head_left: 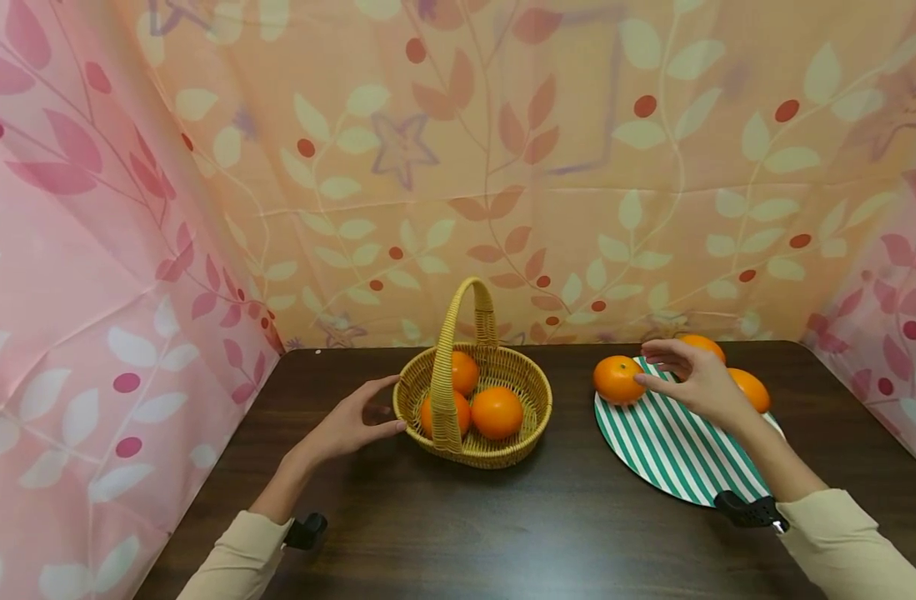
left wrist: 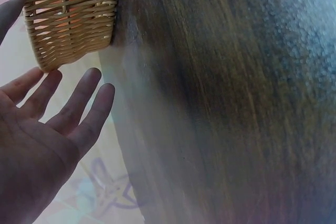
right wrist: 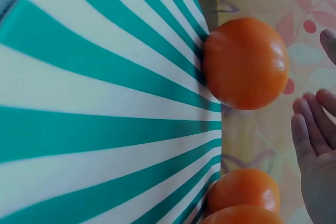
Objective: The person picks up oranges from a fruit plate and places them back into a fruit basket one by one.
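A yellow wicker basket (head_left: 528,450) with an arched handle stands mid-table and holds three oranges (head_left: 498,412). At its left side is my left hand (head_left: 352,423), thumb and fingertips at the rim. The left wrist view has those fingers (left wrist: 79,103) spread and fairly straight against the wicker. My right hand (head_left: 701,383) hovers over the green-and-white striped round mat (head_left: 675,450), fingers loosely bent. Nearest to it is an orange (head_left: 618,380) on the mat's left edge. In the right wrist view a gap separates the hand (right wrist: 320,150) from that orange (right wrist: 245,64).
Two more oranges, one at the back (head_left: 703,347) and one at the right (head_left: 750,390), lie beyond my right hand on the mat. The dark wooden table (head_left: 503,525) ends at a patterned curtain (head_left: 563,167) behind, with more curtain on both sides.
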{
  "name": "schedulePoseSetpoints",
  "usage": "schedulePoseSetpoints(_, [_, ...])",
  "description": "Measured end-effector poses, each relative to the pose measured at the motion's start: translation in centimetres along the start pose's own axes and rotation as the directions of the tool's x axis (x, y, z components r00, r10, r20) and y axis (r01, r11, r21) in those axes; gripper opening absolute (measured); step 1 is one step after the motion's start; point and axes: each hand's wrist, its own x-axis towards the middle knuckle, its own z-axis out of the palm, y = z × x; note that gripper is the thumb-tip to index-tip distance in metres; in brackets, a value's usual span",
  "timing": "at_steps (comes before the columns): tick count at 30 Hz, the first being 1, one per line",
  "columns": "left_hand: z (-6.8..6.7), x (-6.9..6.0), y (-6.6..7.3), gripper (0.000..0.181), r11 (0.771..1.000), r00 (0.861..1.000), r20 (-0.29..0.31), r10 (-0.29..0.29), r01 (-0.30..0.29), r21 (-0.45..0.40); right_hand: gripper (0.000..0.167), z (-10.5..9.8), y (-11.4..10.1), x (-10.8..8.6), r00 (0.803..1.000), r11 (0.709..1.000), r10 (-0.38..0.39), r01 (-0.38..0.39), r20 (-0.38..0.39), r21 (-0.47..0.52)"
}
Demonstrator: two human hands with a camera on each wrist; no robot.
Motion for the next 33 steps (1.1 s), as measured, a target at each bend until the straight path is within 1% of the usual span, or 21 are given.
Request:
schedulePoseSetpoints(3, [-0.1, -0.1, 0.0, 0.077, 1.000, 1.000, -0.001, 0.000, 0.000, -0.007, 0.058, 0.1, 0.0, -0.1, 0.999, 0.998, 0.039, -0.039, -0.009, -0.047])
schedulePoseSetpoints(6, [-0.1, -0.2, 0.1, 0.078, 1.000, 1.000, -0.002, 0.000, -0.001, -0.013, 0.067, 0.2, 0.0, -0.2, 0.997, 0.995, 0.071, -0.071, 0.008, -0.076])
schedulePoseSetpoints(12, [-0.1, -0.3, 0.2, 0.078, 1.000, 1.000, 0.001, -0.004, 0.004, -0.014, 0.088, 0.5, 0.2, 0.1, 0.989, 0.990, 0.130, -0.125, 0.077, -0.065])
schedulePoseSetpoints(17, [-0.1, -0.2, 0.2, 0.078, 1.000, 1.000, 0.000, -0.017, 0.017, -0.012, 0.096, 0.9, 1.0, 0.3, 0.981, 0.987, 0.154, -0.147, 0.115, -0.065])
schedulePoseSetpoints(22, [0.0, -0.1, 0.0, 0.080, 1.000, 1.000, -0.002, -0.028, 0.028, -0.003, 0.098, 1.3, 1.4, 0.6, 0.976, 0.985, 0.165, -0.156, 0.143, -0.071])
schedulePoseSetpoints(27, [0.0, 0.0, -0.1, 0.081, 1.000, 1.000, 0.003, -0.021, 0.021, -0.006, 0.098, 1.7, 1.9, 1.1, 0.971, 0.982, 0.178, -0.165, 0.159, -0.094])
schedulePoseSetpoints(33, [0.0, 0.0, -0.1, 0.081, 1.000, 1.000, -0.001, -0.026, 0.025, -0.004, 0.086, 2.1, 2.6, 1.4, 0.974, 0.980, 0.173, -0.154, 0.149, -0.128])
